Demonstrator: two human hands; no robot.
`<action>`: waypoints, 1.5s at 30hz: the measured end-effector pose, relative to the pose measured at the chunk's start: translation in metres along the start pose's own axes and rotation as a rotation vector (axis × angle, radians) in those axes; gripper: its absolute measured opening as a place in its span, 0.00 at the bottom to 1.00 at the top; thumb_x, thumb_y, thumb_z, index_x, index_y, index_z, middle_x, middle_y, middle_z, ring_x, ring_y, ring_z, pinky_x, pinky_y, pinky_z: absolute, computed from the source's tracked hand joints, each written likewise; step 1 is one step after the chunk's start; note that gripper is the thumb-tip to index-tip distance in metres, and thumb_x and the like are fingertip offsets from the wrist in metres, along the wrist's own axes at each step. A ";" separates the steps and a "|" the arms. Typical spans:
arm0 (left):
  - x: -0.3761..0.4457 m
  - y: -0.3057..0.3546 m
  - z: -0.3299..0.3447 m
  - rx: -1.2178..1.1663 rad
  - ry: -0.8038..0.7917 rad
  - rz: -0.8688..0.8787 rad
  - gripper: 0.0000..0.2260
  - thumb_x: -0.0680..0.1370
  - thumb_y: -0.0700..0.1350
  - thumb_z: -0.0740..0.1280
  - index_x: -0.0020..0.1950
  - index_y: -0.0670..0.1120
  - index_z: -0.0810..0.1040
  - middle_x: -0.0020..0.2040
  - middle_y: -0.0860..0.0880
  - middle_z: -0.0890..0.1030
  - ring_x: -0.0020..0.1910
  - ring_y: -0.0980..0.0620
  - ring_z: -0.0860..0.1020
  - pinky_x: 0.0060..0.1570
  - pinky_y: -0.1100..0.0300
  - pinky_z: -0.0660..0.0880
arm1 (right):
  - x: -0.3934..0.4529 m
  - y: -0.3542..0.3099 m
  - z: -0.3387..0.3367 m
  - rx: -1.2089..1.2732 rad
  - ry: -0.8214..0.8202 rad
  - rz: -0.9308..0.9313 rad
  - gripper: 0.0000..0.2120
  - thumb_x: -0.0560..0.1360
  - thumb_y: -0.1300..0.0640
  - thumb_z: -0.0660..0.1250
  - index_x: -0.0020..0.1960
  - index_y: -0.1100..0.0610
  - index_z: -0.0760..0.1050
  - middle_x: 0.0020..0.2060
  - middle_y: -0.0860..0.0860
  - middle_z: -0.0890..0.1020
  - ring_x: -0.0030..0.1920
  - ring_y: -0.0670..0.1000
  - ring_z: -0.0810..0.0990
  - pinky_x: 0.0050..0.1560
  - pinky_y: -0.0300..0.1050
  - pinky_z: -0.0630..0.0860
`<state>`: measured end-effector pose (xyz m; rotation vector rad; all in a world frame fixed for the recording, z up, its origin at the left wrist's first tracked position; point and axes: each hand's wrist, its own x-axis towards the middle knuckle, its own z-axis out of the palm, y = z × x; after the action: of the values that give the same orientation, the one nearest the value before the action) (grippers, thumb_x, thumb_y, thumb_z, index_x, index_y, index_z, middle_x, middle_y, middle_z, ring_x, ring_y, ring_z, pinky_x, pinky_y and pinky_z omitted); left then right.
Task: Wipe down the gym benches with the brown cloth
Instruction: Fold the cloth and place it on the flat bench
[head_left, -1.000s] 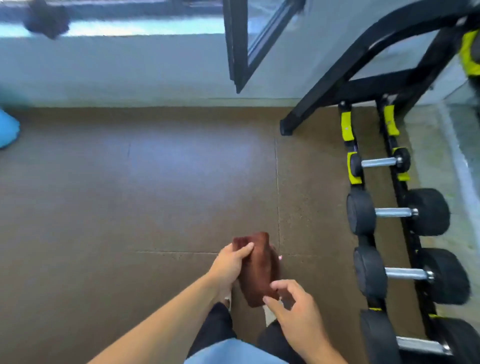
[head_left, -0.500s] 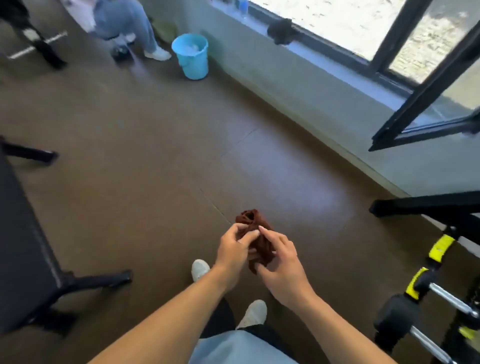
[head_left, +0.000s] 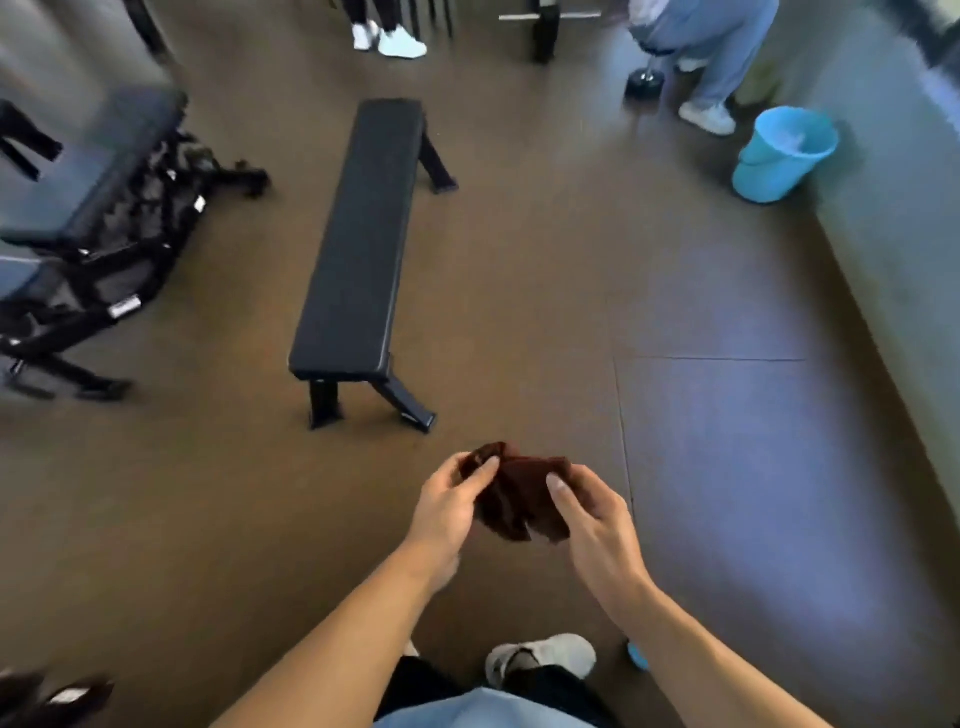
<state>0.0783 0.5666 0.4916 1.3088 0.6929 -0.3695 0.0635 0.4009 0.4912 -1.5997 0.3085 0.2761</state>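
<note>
The brown cloth (head_left: 517, 496) is bunched between both hands at chest height over the floor. My left hand (head_left: 447, 506) pinches its left edge and my right hand (head_left: 592, 525) grips its right side. A flat black gym bench (head_left: 363, 234) stands on the floor ahead and a little left, its near end about an arm's length beyond the cloth. A second, adjustable black bench (head_left: 98, 166) with a folded frame sits at the far left.
A blue bucket (head_left: 782, 153) stands at the upper right by the low wall (head_left: 893, 249). A person in light blue trousers (head_left: 711, 57) and another person's white shoes (head_left: 389, 39) are at the top. My own shoe (head_left: 543, 657) is below.
My view has swung left from the dumbbell rack and window to the benches. Both hands keep hold of the cloth and have spread it slightly wider.
</note>
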 end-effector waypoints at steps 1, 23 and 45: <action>0.003 0.001 -0.021 0.000 0.031 0.018 0.07 0.81 0.46 0.69 0.57 0.46 0.83 0.52 0.50 0.87 0.54 0.53 0.84 0.48 0.66 0.76 | 0.004 -0.001 0.015 -0.006 0.003 0.000 0.09 0.84 0.56 0.67 0.50 0.47 0.84 0.44 0.53 0.88 0.46 0.59 0.87 0.45 0.54 0.83; 0.019 0.093 -0.263 -0.172 0.069 -0.018 0.12 0.80 0.48 0.69 0.59 0.44 0.85 0.52 0.43 0.87 0.55 0.43 0.85 0.62 0.42 0.78 | 0.079 -0.057 0.263 -0.626 -0.364 -0.645 0.10 0.74 0.54 0.79 0.47 0.42 0.79 0.53 0.36 0.82 0.65 0.39 0.76 0.64 0.34 0.72; 0.150 0.221 -0.158 0.092 0.241 0.245 0.20 0.67 0.54 0.77 0.57 0.50 0.85 0.49 0.55 0.87 0.53 0.56 0.85 0.55 0.59 0.81 | 0.285 -0.191 0.257 -0.507 -0.721 -0.416 0.12 0.74 0.53 0.80 0.39 0.47 0.78 0.28 0.42 0.76 0.30 0.42 0.73 0.32 0.35 0.71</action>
<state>0.2857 0.7915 0.5441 1.5231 0.7123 -0.0451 0.4014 0.6581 0.5523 -1.8861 -0.6919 0.6131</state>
